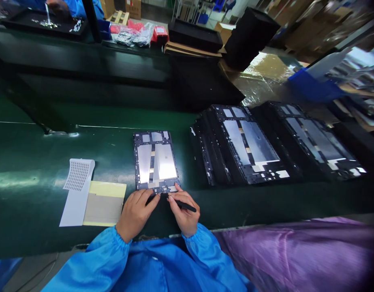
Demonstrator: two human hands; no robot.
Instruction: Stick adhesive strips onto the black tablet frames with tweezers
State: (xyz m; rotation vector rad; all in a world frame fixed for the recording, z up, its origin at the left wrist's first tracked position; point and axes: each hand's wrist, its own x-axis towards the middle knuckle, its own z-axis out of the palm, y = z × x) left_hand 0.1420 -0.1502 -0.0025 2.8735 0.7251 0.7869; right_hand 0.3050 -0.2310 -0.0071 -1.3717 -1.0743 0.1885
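Observation:
A tablet frame (165, 162) with silver panels and a dark central strip lies on the green table in front of me. My left hand (135, 213) is closed at its near edge, fingertips on the lower left part and thumb close to the middle. A black pen-shaped tool (187, 206) is pinched in my right hand (186, 213), its tip end pointing at the frame's near edge. One right fingertip touches the lower right corner. What lies under the fingertips is hidden. Left of the frame are a white sheet of small printed labels (79, 174) and a yellow-edged grey pad (106, 202).
Stacks of similar tablet frames (250, 142) stand to the right, beside another stack (314, 138). Behind them are black trays (205, 81). A dark post (91, 20) rises at the back left. Across the table, a person's hand (57, 7) is over a parts tray (19, 22).

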